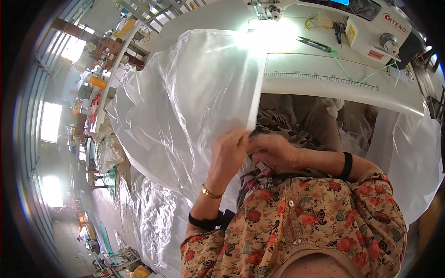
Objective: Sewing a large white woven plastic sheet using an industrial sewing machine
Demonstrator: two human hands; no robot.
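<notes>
A large translucent white plastic sheet [208, 78] runs from under the lit needle area of a sewing machine [273, 13] down toward my lap. My left hand [228, 149], with a gold watch at the wrist, is closed on the near end of the sheet's straight right edge. Right beside it, my right hand [274, 150] has its fingers curled in at the same edge, touching or almost touching the left. Both hands are slightly blurred, and the fingertips are partly hidden.
Black thread snips [315, 44] lie on the machine bed [315, 62], with green thread [343, 69] trailing right. A printed ruler scale [320, 76] follows the bed's front edge. More white sheeting [412, 157] hangs at the right. Clear plastic [160, 222] is heaped at lower left.
</notes>
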